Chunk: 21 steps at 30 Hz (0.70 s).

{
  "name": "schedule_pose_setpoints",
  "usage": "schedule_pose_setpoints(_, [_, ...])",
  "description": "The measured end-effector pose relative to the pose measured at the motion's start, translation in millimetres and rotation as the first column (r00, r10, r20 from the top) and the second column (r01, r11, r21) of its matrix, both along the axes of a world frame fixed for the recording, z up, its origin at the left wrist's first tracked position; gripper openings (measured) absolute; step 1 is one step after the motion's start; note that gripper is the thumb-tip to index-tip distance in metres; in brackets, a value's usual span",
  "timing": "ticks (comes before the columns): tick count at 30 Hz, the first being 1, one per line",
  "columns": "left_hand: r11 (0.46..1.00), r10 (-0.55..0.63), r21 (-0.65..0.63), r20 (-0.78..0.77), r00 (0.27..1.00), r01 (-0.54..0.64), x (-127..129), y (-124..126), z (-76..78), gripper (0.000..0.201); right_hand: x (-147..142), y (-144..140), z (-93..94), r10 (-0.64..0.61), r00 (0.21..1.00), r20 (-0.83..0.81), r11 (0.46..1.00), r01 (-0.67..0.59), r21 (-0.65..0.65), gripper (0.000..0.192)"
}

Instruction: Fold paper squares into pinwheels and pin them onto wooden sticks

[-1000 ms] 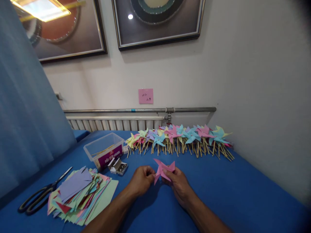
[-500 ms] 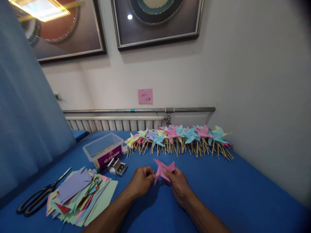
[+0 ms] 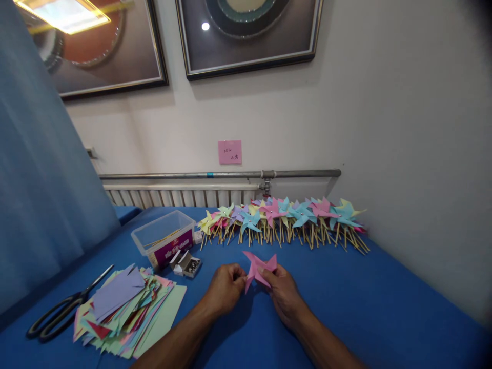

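Observation:
A pink paper pinwheel [image 3: 258, 269] is pinched between both my hands just above the blue table [image 3: 384, 297]. My left hand [image 3: 226, 287] holds its left side with the fingertips. My right hand [image 3: 282, 292] grips it from the right and from below. Behind them, a long row of finished paper pinwheels on wooden sticks [image 3: 284, 220] lies along the wall side of the table, in pink, blue, yellow and purple.
A stack of cut coloured paper squares [image 3: 126, 307] lies at the left, with black scissors [image 3: 61, 310] beside it. A clear plastic box [image 3: 163, 237] and a small open box of metal pins [image 3: 188, 265] sit behind the stack. A radiator and pipe run along the wall.

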<state>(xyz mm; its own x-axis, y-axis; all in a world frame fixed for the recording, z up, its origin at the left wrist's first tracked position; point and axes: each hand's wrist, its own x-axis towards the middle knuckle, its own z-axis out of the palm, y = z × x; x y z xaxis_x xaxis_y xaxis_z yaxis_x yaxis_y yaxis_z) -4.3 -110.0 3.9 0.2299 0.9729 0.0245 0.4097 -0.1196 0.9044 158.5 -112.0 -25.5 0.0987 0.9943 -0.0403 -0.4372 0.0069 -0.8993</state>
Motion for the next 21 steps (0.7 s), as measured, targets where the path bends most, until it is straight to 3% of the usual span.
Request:
schedule_pose_setpoints(11, [1.000, -0.002, -0.005, 0.014, 1.000, 0.002, 1.4, -0.5, 0.3, 0.009, -0.6, 1.3, -1.1, -0.007, 0.999, -0.046, 1.000, 0.006, -0.008, 0.034])
schedule_pose_setpoints(21, [0.999, 0.009, -0.035, 0.058, 0.998, -0.007, 3.7, 0.8, -4.1, 0.010, 1.1, 4.6, -8.4, -0.032, 0.999, 0.039, 0.999, 0.031, 0.008, 0.034])
